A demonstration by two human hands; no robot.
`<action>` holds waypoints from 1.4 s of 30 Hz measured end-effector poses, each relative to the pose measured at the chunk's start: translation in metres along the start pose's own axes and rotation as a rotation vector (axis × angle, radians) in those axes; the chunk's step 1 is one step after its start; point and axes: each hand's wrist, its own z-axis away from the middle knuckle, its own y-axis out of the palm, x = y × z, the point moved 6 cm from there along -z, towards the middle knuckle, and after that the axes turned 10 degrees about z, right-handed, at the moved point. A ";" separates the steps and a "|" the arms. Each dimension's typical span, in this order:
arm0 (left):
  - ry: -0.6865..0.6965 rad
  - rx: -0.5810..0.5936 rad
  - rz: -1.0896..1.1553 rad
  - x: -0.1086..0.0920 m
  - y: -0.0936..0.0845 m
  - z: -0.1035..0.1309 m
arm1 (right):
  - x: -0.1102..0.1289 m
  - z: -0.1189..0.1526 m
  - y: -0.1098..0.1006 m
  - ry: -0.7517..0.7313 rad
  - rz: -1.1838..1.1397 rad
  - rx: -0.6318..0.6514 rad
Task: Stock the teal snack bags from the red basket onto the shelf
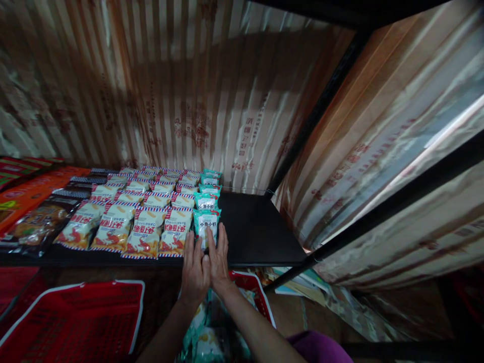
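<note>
Two hands — left hand (193,272), right hand (218,259) — flank the front teal packet (206,220) at the shelf's (260,227) front edge | fingers straight, nearly together, unclamped | they seemingly steady it upright, aligned beside the cream packets (145,229).

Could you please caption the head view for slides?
Left hand and right hand at the front teal snack packet on a black shelf.

Your left hand (194,275) and right hand (218,264) are bare, with slender, straight-sided fingers (197,252). Behind the fingers, nearer you, your forearms (259,325) are bare too, narrowing toward the wrists. Below and right of your fingers shows rounded purple cloth (319,348), the garment unclear.
</note>
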 end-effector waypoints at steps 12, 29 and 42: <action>-0.159 -0.008 0.125 -0.004 0.004 -0.005 | -0.035 -0.003 -0.012 0.258 -0.225 -0.039; -0.316 -0.118 0.141 0.010 0.020 -0.025 | -0.039 -0.034 0.009 0.358 -0.390 0.142; 0.018 -0.102 -0.081 -0.016 0.006 -0.025 | -0.024 -0.001 -0.034 0.334 -0.292 -0.044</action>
